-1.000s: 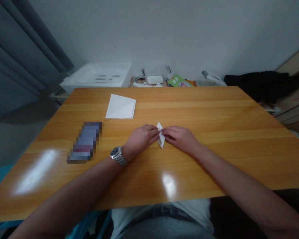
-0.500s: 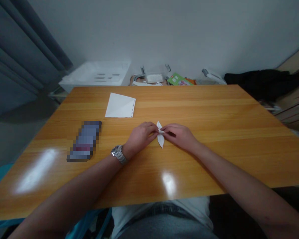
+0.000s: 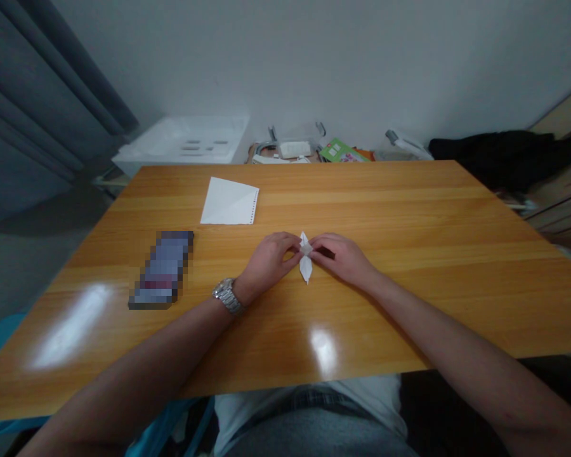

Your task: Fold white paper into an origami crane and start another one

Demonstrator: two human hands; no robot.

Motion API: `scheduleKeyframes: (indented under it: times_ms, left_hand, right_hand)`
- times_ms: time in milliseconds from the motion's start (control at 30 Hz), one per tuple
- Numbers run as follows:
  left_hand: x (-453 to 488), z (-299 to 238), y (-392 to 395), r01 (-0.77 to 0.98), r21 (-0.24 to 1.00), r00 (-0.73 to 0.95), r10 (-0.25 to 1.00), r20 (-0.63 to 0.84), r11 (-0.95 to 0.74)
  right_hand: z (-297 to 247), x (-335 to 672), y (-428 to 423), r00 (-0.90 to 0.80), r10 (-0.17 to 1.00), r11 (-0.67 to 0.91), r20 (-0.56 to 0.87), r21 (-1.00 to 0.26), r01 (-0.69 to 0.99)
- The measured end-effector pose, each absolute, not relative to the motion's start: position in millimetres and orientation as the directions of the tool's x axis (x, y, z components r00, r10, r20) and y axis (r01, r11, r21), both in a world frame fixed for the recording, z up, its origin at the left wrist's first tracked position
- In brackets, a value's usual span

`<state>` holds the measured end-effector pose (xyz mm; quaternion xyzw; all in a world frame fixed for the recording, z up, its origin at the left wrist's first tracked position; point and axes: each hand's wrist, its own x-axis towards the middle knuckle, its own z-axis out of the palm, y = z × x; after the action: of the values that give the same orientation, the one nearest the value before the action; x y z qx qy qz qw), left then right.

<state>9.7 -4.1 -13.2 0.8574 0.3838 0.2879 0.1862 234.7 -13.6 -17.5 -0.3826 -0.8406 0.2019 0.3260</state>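
A small folded white paper piece [image 3: 306, 266], narrow and pointed at both ends, lies on the wooden table [image 3: 409, 254] near its middle. My left hand [image 3: 269, 261], with a metal watch on the wrist, pinches its left side. My right hand [image 3: 341, 257] pinches its right side. The fingertips of both hands meet at the paper's middle and cover part of it.
A white sheet with a perforated edge [image 3: 229, 202] lies at the back left of the table. A blurred dark flat object [image 3: 162, 269] sits left of my hands. Behind the table are a white box [image 3: 185, 143], small clutter [image 3: 314, 152] and dark cloth [image 3: 499, 158].
My fingers have shifted slightly on the folded paper, pressing closer at its middle. The paper and hands stay in nearly the same place.
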Motion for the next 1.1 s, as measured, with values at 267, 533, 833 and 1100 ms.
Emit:
scheduleKeyframes:
  times_ms: [267,533,833,1100]
  left_hand:
    - [10.9,-11.9,-3.0,0.563,0.574,0.515,0.795,0.319,-0.595]
    - [11.6,-14.4,-0.3,0.574,0.583,0.487,0.812,0.321,-0.575]
    - [12.9,-11.3,-1.0,0.578,0.617,0.435,0.841,0.321,-0.534]
    - [14.1,-11.1,0.0,0.586,0.616,0.424,0.847,0.320,-0.526]
  right_hand:
    - [-16.2,231.8,-12.1,-0.469,0.797,0.596,0.381,-0.624,0.506]
    - [-23.9,229.5,-13.1,-0.346,0.881,0.466,0.321,-0.708,0.530]
    - [-18.6,228.1,-16.3,-0.336,0.892,0.446,0.303,-0.709,0.546]
    - [-20.7,228.2,-18.1,-0.326,0.891,0.451,0.316,-0.701,0.553]
